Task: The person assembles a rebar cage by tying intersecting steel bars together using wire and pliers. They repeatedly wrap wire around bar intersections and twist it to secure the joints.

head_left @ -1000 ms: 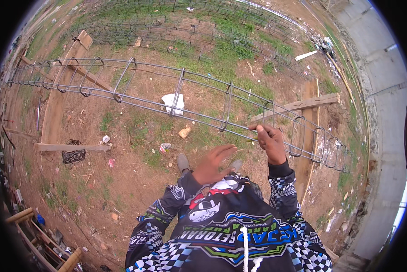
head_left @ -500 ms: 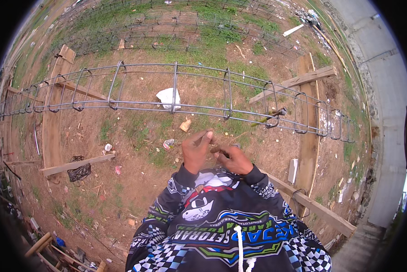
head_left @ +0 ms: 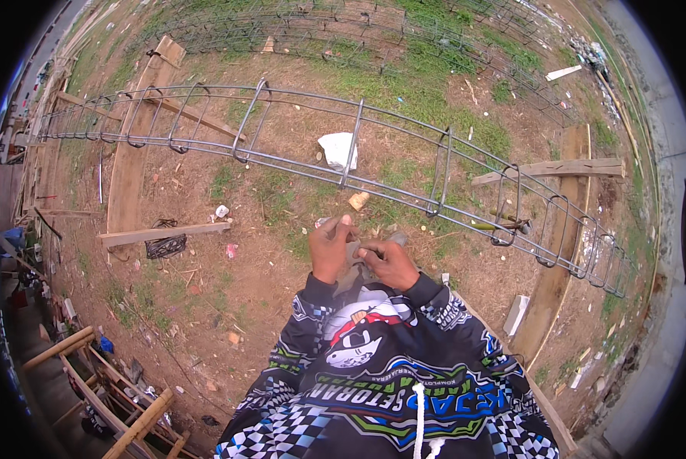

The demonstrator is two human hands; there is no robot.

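In front of my chest, my left hand (head_left: 329, 251) is closed, its thumb pressed to the curled fingers. Close to its right, my right hand (head_left: 390, 264) is closed in a similar pinch, fingertips pointing at the left hand. Whatever they may grip is too small to make out. Beyond both hands, and not touched by them, a long rebar cage (head_left: 344, 181) of steel bars with rectangular stirrups runs across the view. It rests on wooden supports at either side.
Wooden supports stand left (head_left: 133, 172) and right (head_left: 549, 294). A white block (head_left: 338, 151) and a tan chunk (head_left: 358, 201) lie on the ground. Dark coiled wire (head_left: 165, 246) sits by the left crosspiece. More rebar cages (head_left: 343, 29) lie behind. Bamboo poles (head_left: 140, 424) are at lower left.
The view has turned left, so the cage and supports appear shifted and tilted. Both hands stay close together before my chest, still pinched, with the fingers slightly moved.
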